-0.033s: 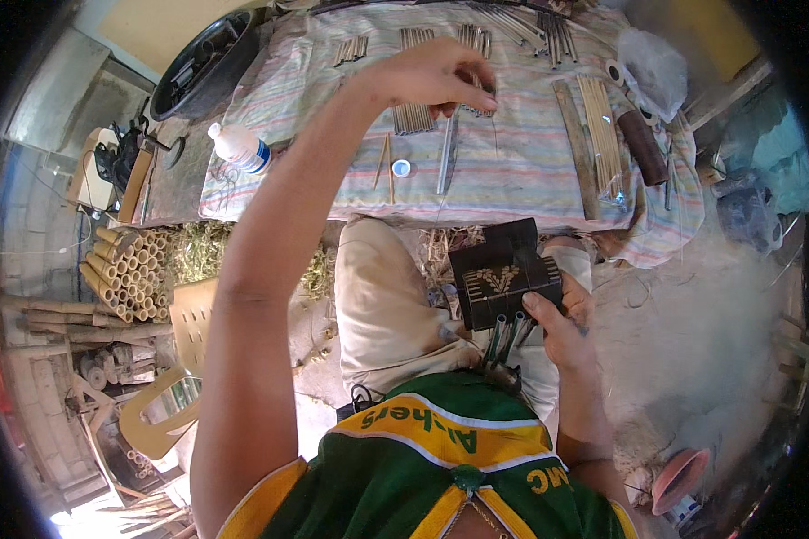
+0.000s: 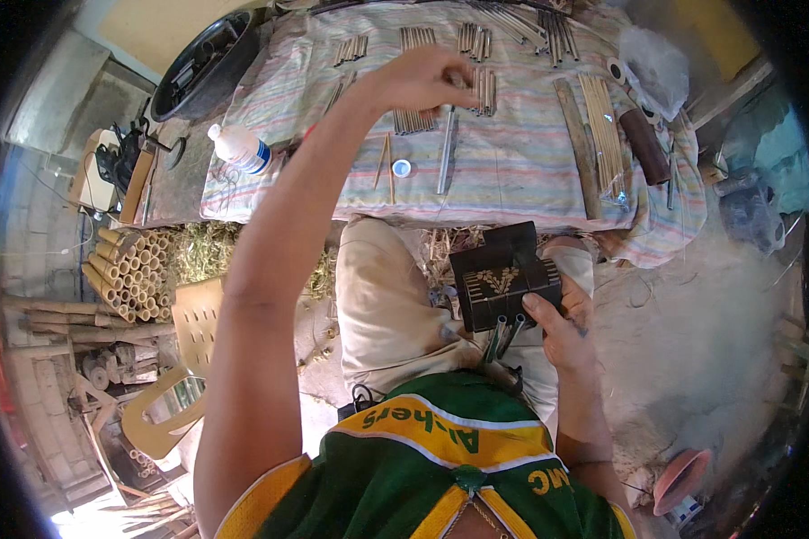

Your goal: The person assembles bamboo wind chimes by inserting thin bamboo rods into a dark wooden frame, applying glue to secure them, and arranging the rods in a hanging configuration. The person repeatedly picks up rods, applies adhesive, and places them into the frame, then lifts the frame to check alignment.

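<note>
1. A pale striped cloth (image 2: 512, 180) covers most of the work table, creased and hanging over the near edge.
2. Toward its far side lie several groups of slim tubes (image 2: 415, 121), set side by side.
3. Nearer the person are two thin sticks (image 2: 390, 171), a small white round cap (image 2: 402, 168) and a longer shiny tube (image 2: 446, 148); a white bottle (image 2: 240, 151) sits to the left.
4. On the right, a wooden slat (image 2: 577, 148) lies beside a bundle of pale sticks (image 2: 605, 135), then a dark brown cylinder (image 2: 644, 148) and a clear plastic bag (image 2: 653, 67).
5. The left hand (image 2: 427, 81) is above the tubes, fingers curled and thumb near them — whether it pinches anything cannot be told.
6. The right hand (image 2: 562, 323) grips a dark decorated piece (image 2: 503, 287) over the lap, thumb on its face — a pale plant pattern shows there.
7. A black basin (image 2: 202, 67) stands at far left; below are stacked cut bamboo (image 2: 133, 274) and a tan chair (image 2: 196, 319).
8. A reddish basin (image 2: 680, 481) is low on the right, near the hazy floor (image 2: 643, 377).
</note>
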Motion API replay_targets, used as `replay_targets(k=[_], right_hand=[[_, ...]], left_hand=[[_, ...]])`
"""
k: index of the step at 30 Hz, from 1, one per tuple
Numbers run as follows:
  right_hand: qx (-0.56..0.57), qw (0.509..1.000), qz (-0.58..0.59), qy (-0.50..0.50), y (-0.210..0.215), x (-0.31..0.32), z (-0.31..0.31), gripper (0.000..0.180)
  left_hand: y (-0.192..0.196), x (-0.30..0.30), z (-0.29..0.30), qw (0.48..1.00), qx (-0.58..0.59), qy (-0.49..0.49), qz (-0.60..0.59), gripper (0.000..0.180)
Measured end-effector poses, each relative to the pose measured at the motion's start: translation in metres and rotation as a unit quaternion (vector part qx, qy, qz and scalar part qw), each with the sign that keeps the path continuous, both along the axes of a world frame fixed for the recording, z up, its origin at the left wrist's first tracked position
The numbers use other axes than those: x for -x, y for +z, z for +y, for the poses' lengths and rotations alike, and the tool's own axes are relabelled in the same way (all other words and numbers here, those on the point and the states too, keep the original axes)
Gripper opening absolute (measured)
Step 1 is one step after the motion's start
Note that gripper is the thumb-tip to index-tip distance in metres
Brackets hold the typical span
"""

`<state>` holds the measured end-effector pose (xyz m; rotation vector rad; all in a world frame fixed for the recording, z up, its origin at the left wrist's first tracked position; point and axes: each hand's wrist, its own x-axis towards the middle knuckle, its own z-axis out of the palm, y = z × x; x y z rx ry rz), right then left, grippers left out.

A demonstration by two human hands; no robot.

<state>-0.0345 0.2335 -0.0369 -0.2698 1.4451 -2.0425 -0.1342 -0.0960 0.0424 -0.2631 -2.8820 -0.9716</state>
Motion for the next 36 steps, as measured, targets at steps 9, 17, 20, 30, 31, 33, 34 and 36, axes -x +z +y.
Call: replay_targets(k=[9,17,20,30,31,33,34,36], right_hand=[[-0.051,0.998,-0.043,-0.001,-0.033,0.010,-0.009,0.022],[-0.065,0.998,-0.009,0.018,-0.034,0.010,-0.021,0.020],[-0.053,0.999,0.002,0.005,-0.035,0.010,-0.023,0.019],[-0.084,0.996,0.026,0.031,-0.027,0.013,-0.028,0.022],[-0.077,0.996,0.034,0.032,-0.026,0.013,-0.028,0.022],[-0.044,0.997,0.055,0.031,-0.025,0.013,-0.028,0.023],[-0.058,0.996,0.060,0.030,-0.025,0.013,-0.028,0.023],[-0.086,0.994,0.063,0.031,-0.025,0.013,-0.027,0.024]], left_hand=[[-0.133,-0.068,-0.056,0.930,0.277,0.198,-0.136,0.023],[-0.145,-0.092,-0.043,0.928,0.250,0.267,-0.074,0.023],[-0.106,-0.117,-0.018,0.954,0.080,0.285,-0.054,0.023],[-0.065,-0.152,0.121,0.850,-0.506,0.148,-0.016,0.021],[-0.067,-0.150,0.124,0.859,-0.493,0.141,-0.005,0.021],[-0.069,-0.149,0.126,0.877,-0.461,0.134,0.000,0.020],[-0.070,-0.149,0.126,0.887,-0.442,0.133,-0.005,0.020],[-0.071,-0.148,0.126,0.896,-0.425,0.129,-0.009,0.020]])
